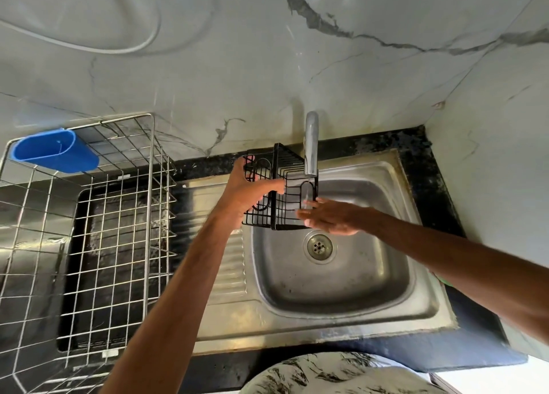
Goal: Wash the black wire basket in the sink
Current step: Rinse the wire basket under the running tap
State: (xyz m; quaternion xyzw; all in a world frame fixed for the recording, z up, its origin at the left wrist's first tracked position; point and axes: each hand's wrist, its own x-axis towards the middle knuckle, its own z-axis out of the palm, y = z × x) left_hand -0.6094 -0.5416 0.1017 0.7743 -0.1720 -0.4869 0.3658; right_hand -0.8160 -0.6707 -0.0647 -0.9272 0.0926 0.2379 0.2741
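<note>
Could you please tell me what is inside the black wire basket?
Only water from the tap shows inside the black wire basket; the left hand hides its left part.

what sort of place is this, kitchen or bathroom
Most likely a home kitchen, at the washing-up corner: a stainless steel sink with a ribbed drainboard, a tap running over it, and a wire dish rack with a blue cutlery holder on the dark counter beside it.

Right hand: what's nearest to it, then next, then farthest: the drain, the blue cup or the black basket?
1. Black wire basket, right beside the right hand.
2. Drain, just below it in the sink.
3. Blue cup, far off to the left.
</note>
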